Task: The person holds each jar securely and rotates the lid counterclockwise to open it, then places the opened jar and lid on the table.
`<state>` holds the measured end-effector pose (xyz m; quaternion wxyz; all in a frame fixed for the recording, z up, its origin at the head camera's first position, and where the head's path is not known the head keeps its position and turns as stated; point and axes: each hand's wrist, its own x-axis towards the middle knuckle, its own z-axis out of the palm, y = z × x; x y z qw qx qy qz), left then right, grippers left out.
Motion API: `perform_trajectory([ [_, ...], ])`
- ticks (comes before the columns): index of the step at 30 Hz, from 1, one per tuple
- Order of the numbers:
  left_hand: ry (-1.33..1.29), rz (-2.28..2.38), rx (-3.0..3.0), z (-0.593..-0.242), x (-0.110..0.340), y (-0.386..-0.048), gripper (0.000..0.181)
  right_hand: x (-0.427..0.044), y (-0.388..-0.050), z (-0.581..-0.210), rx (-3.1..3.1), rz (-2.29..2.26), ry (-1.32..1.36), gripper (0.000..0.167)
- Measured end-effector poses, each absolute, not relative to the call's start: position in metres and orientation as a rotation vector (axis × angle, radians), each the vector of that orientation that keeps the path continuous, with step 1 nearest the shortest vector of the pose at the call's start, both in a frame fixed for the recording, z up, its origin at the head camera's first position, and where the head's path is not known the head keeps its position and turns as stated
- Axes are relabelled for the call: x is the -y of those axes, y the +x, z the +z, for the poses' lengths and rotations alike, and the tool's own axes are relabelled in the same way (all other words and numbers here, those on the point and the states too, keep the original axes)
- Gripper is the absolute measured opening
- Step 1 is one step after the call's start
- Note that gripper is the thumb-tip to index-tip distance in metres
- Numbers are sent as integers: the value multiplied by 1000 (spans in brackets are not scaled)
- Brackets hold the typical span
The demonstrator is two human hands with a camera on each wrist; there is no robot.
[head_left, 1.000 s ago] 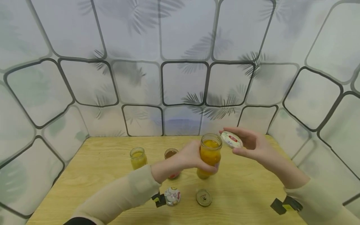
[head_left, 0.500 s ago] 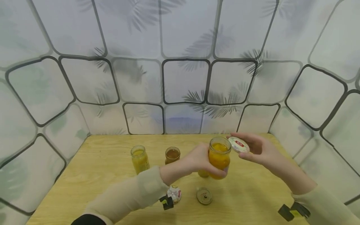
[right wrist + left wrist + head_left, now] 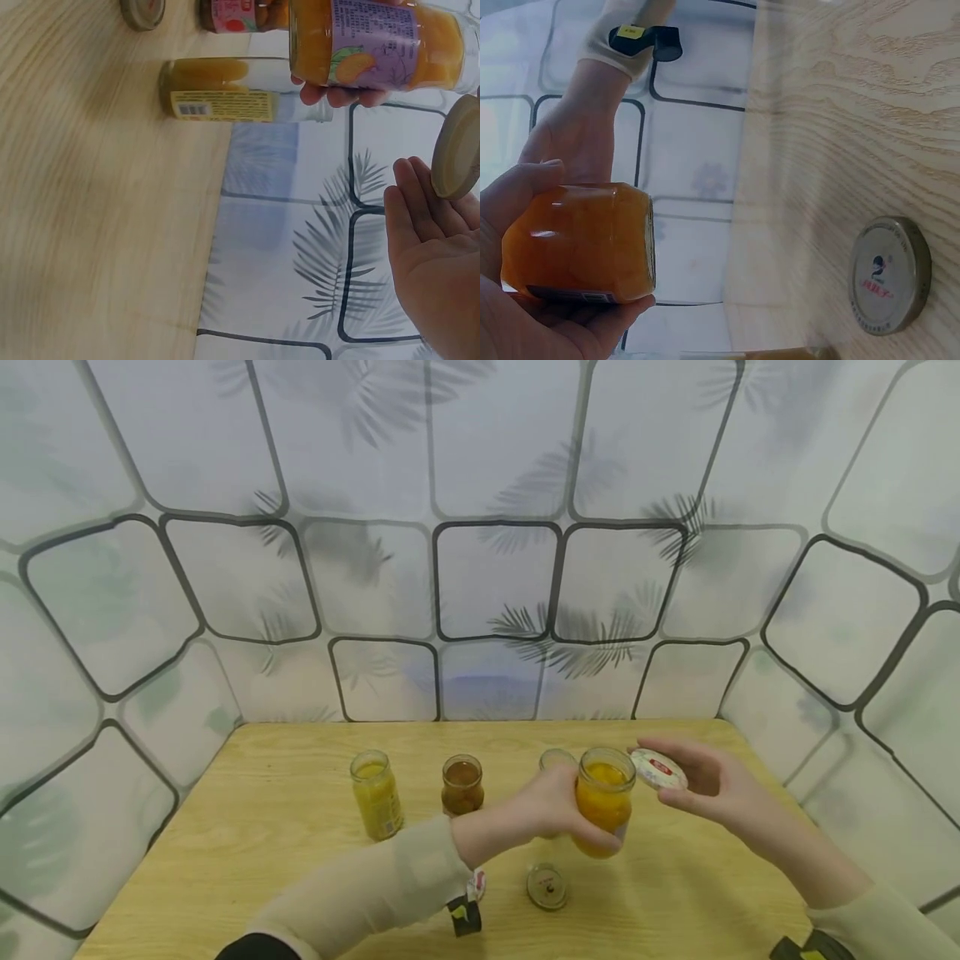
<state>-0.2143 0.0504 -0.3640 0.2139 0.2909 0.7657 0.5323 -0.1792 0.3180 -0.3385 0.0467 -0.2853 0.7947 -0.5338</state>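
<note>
My left hand [image 3: 557,810] is wrapped around an open glass jar of orange fruit [image 3: 604,802], held above the table. In the right wrist view, the jar's purple label [image 3: 375,45] carries a peach-like picture. Just right of the jar's mouth, my right hand [image 3: 708,783] pinches a white patterned lid [image 3: 660,770] by its edge. The lid is tilted, and its cream inner side shows in the right wrist view. A jar with a yellow label [image 3: 223,105] stands behind the held one, partly hidden by my left hand in the head view.
On the wooden table [image 3: 285,777] an open yellow jar [image 3: 378,802] stands at left, with an open jar of brown contents [image 3: 462,785] beside it. Nearer lie a gold lid [image 3: 547,887] and a patterned lid [image 3: 479,883], mostly behind my left sleeve. A patterned wall covering [image 3: 495,577] borders the table.
Both hands have shifted right and slightly down, the left carrying the orange jar and the right the lid. The lid stays close beside the jar's mouth. More of the brown jar now shows.
</note>
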Motion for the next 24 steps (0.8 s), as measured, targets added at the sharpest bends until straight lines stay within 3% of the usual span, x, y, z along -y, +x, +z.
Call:
perform_trajectory([
  [24,682,1513,-2056,-393,-85,-208,50,-365,-164,-402,-2531,-1631,-477,55],
])
